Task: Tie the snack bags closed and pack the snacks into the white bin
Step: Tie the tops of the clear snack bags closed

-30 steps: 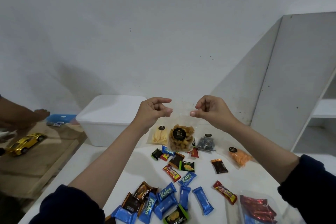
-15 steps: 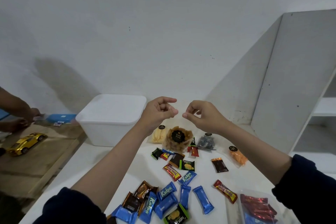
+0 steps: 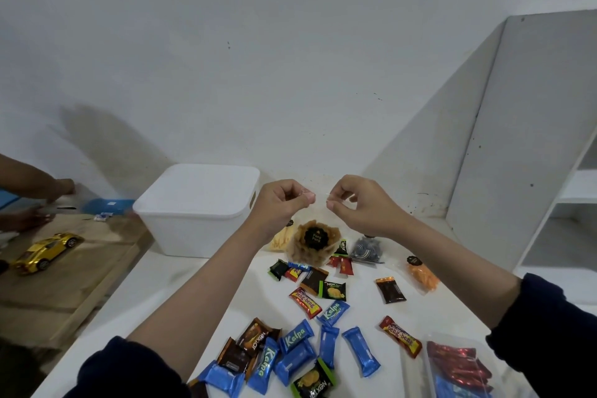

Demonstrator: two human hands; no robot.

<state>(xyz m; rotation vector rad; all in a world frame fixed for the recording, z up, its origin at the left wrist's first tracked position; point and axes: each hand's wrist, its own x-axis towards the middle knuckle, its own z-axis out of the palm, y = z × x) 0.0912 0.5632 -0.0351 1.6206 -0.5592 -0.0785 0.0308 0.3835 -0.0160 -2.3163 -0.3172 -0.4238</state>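
I hold a clear snack bag (image 3: pixel 311 244) of brown snacks with a round black label up above the table. My left hand (image 3: pixel 281 200) and my right hand (image 3: pixel 352 203) each pinch its clear top, a short gap between them. The white bin (image 3: pixel 193 223) stands with its lid on at the back left of the table. Behind the hanging bag lie a yellow snack bag (image 3: pixel 280 241), a dark snack bag (image 3: pixel 365 250) and an orange snack bag (image 3: pixel 423 275). Several small wrapped snacks (image 3: pixel 303 342) are scattered on the white table.
A clear box (image 3: pixel 458 368) with red wrapped snacks sits at the front right. White shelving (image 3: pixel 533 139) rises on the right. To the left, a wooden board (image 3: pixel 64 275) carries a gold toy car (image 3: pixel 45 250); another person's hands (image 3: pixel 48 200) work there near a blue item (image 3: pixel 106 205).
My hands have come closer together at the bag's top, and the bag has turned slightly. The other person's hands on the left have shifted.
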